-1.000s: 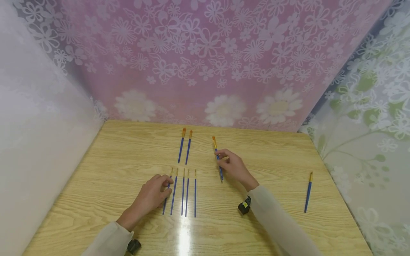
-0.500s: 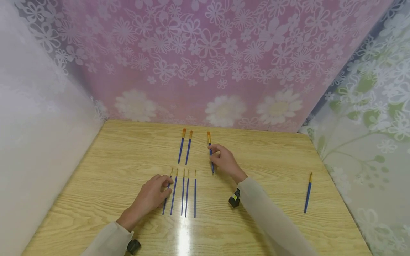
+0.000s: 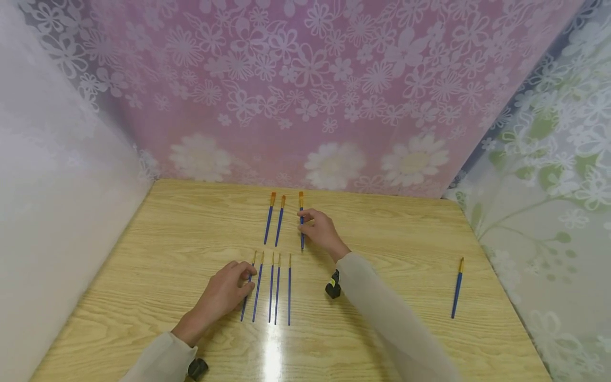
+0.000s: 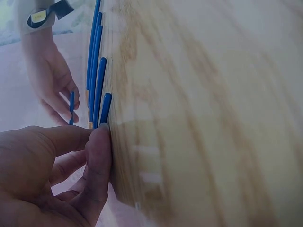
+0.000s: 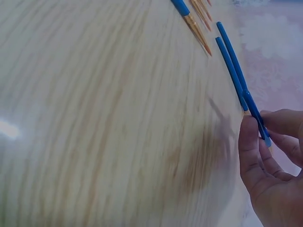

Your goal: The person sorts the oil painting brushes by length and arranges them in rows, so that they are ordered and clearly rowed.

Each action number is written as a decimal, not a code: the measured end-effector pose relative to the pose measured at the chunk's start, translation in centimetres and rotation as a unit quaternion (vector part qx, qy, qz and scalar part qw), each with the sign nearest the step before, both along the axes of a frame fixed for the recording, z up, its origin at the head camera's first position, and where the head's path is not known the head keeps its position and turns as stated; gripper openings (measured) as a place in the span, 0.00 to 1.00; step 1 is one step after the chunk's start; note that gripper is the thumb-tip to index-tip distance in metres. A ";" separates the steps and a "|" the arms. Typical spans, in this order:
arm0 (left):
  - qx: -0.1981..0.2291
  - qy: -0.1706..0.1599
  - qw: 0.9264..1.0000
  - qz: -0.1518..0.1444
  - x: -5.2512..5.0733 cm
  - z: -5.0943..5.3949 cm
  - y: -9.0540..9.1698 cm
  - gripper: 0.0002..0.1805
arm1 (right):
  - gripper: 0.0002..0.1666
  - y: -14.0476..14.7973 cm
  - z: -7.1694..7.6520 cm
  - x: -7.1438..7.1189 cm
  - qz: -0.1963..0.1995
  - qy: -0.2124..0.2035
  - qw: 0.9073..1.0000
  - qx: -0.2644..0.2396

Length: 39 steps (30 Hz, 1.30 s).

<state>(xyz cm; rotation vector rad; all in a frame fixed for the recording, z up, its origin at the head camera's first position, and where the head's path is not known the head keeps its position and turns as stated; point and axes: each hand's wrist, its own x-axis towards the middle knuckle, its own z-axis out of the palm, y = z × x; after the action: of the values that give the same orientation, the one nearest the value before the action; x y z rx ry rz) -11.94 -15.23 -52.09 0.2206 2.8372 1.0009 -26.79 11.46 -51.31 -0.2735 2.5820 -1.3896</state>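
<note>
My right hand [image 3: 322,232] pinches a flat paintbrush [image 3: 302,199] by its blue handle, orange bristles pointing away. In the right wrist view its handle [image 5: 253,109] slants between thumb and fingers, seemingly just above the table. Left of it lie two flat paintbrushes, a wider one [image 3: 269,223] and a narrower one [image 3: 279,225]. Nearer stands a row of several thin paintbrushes, tips away. My left hand [image 3: 226,289] holds the leftmost thin paintbrush [image 3: 244,309] between thumb and finger; its handle end [image 4: 107,103] pokes out in the left wrist view.
A single blue-handled paintbrush [image 3: 457,295] with a pointed tip lies at the table's right. The wood-grain table [image 3: 143,254] meets a pink flowered backdrop [image 3: 267,116] behind, a pale wall [image 3: 62,175] on the left and a flowered cloth [image 3: 549,223] on the right.
My right hand has carried the flat paintbrush left and slightly away, beside the two flat ones; it has turned nearly straight. My left hand stays on the thin paintbrush.
</note>
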 end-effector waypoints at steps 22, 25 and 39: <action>0.019 -0.008 1.000 -0.005 -0.1 -0.1 -0.2 0.12 | 0.20 -3.0 -0.3 -1.4 -0.010 -0.021 1.000 0.019; 0.017 -0.007 1.000 -0.005 -0.1 -0.1 -0.2 0.12 | 0.19 -3.2 -0.3 -1.5 -0.010 -0.022 0.999 0.022; 0.021 -0.006 1.000 -0.006 0.0 0.1 -0.2 0.12 | 0.19 -3.4 -0.6 -1.3 0.000 -0.005 1.000 0.030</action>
<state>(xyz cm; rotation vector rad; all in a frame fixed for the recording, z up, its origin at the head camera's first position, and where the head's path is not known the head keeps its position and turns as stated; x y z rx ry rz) -11.94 -15.41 -52.03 0.2352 2.8028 1.0572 -28.14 8.06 -51.86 -0.2568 2.6103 -1.3086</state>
